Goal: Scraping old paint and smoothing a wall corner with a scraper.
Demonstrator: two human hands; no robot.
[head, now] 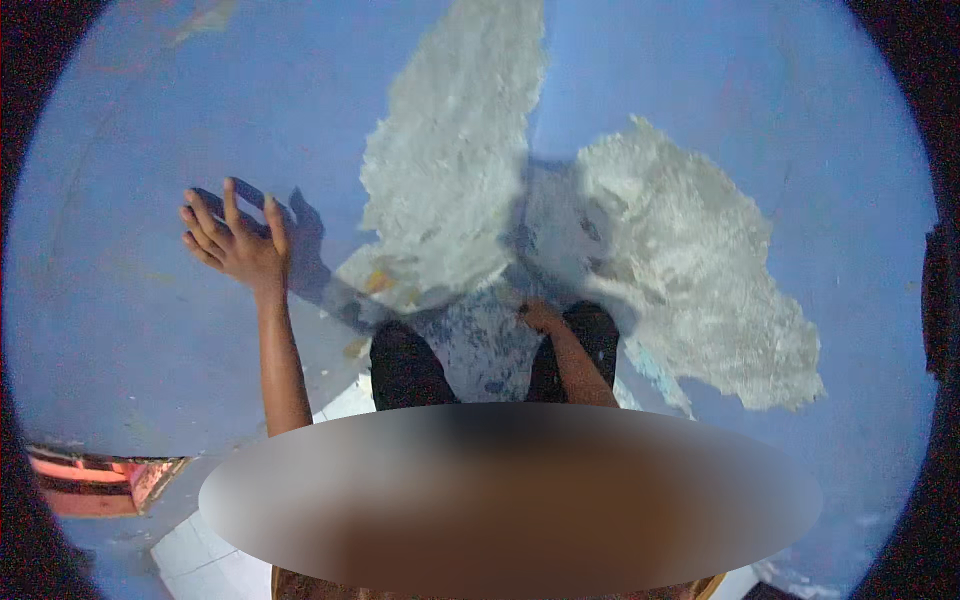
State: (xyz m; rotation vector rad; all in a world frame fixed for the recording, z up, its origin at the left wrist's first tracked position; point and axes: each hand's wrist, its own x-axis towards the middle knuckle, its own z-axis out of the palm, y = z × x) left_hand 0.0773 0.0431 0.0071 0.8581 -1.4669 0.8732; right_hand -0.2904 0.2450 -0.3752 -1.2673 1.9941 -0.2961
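My left hand (244,244) is raised on the left, fingers spread and nothing in it. Its shadow falls on the blue painted wall (150,322) to its right; whether the fingertips touch the wall I cannot tell. Lower down, my right hand (541,315) is beside my knee (592,330), its fingers bent and partly in shadow. Any object within that hand is too dark to make out. Ahead of both hands, a tall patch of pale grey-white bare plaster (457,142) with ragged edges shows on the wall. Another bare plaster patch (697,270) spreads to the right of the wall corner.
White floor tiles (199,555) lie at lower left. A reddish-pink recess or opening (90,484) shows at the left edge. Mottled grey surface (480,345) lies between my dark-clothed knees. A smooth blurred oval covers the lower middle of the view.
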